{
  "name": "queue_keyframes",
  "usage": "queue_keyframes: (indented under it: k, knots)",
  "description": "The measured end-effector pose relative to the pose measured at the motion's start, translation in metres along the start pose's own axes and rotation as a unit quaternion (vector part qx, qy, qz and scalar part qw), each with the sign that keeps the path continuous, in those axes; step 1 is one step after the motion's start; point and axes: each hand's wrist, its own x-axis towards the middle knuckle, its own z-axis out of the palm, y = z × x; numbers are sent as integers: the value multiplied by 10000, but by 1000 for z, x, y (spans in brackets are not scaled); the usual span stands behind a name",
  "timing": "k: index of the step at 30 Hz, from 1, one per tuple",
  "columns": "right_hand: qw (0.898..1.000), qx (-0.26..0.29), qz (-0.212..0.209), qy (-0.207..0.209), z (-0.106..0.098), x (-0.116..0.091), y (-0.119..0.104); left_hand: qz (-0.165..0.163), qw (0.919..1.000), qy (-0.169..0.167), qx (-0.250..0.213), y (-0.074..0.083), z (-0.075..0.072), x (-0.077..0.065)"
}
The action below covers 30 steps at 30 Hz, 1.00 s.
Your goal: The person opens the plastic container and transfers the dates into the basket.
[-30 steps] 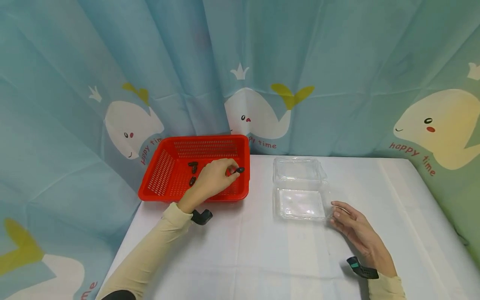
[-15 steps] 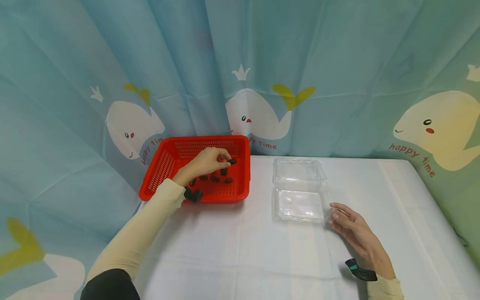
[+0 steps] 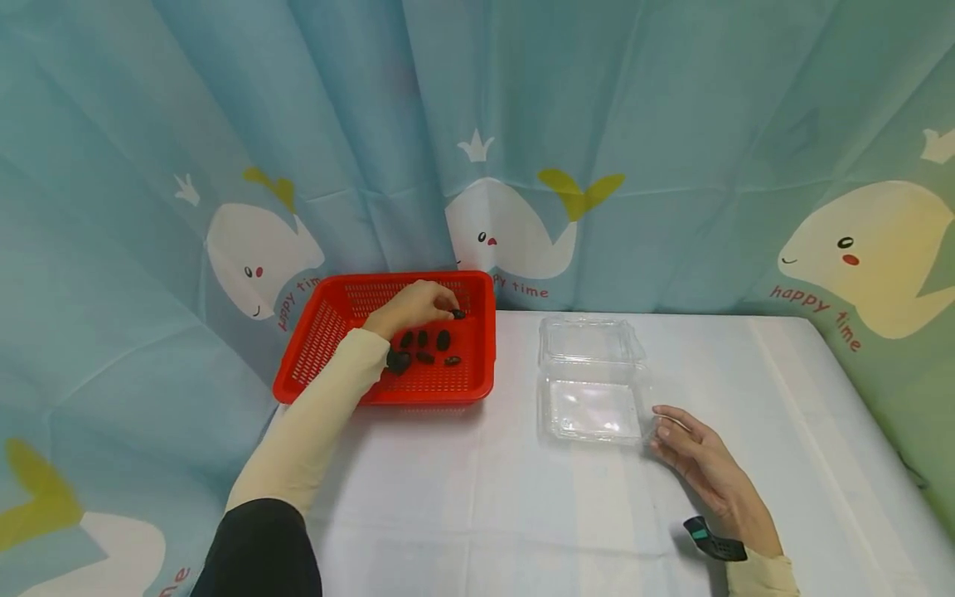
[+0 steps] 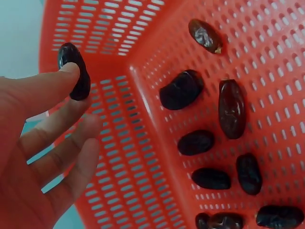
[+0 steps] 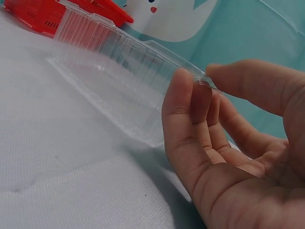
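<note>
My left hand (image 3: pixel 413 305) is over the red plastic basket (image 3: pixel 494 340), pinching a dark date (image 4: pixel 82 87) between thumb and fingers. In the left wrist view the date is near the basket's wall, above the other dates. Several glossy brown dates (image 4: pixel 232 109) lie spread over the perforated floor. To the right, my right hand (image 3: pixel 705 464) pinches the near right corner of a clear plastic clamshell box (image 3: pixel 595 408) between thumb and fingers. The box lies with its lid (image 3: pixel 589 338) folded back, away from me.
A white cloth (image 3: pixel 522 514) covers the table. Behind it hangs a blue-green curtain (image 3: pixel 671 99) printed with white whales, close at the back and both sides. The basket stands at the left rear, left of the box.
My left hand, with the date pinched, has moved back and slightly left inside the basket, uncovering more dates in the head view. My right hand has stayed at the box's corner.
</note>
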Motion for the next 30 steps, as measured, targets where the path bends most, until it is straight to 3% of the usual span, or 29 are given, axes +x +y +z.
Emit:
queue_keyframes:
  k: [6,13,22,30]
  knots:
    - [9999,-111,23,85,4,1,1,-272,9994,-24,211,-4,7,10]
    - [9999,-52,-118,-62,6,-1,3,-600,9963,-95,612,-20,16,15]
    - [9999,-4,-135,-93,9,-3,3,-948,9926,-150,746,-44,22,10]
    - [10000,0,-80,-6,9,-5,3,-1077,9904,-172,849,-46,26,6]
